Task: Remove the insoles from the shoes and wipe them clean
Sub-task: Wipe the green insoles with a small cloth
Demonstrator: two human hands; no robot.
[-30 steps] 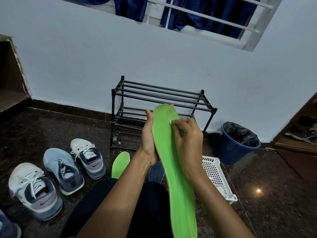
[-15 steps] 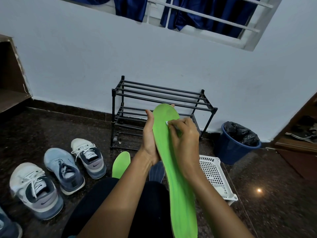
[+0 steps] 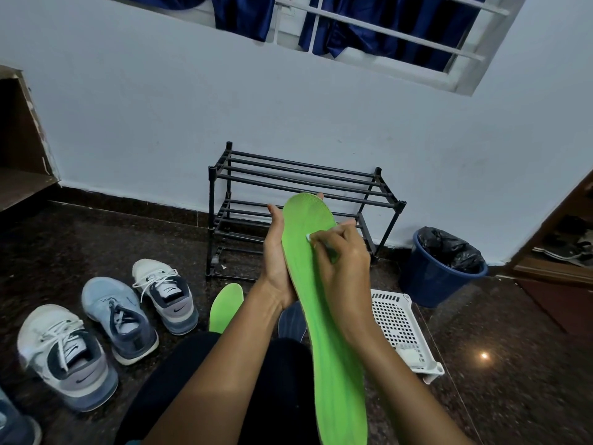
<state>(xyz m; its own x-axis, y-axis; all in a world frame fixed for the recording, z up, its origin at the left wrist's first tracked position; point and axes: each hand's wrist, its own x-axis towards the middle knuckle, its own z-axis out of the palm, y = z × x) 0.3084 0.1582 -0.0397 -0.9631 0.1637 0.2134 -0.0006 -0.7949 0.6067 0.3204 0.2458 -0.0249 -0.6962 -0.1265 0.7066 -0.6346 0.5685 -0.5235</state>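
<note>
My left hand [image 3: 276,264] grasps the green insole [image 3: 333,348] along its left edge; my right hand [image 3: 345,255] pinches a small white wipe [image 3: 308,237] against its surface.

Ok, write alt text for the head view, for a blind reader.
A person's left hand holds up a green insole while the right hand presses a white wipe to it. On the floor lie sneakers, a second green insole, a black rack, a white basket and a blue bin.

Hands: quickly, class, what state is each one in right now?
Left hand: closed, holding the green insole from behind.
Right hand: closed, pinching a small white wipe against the insole.
</note>
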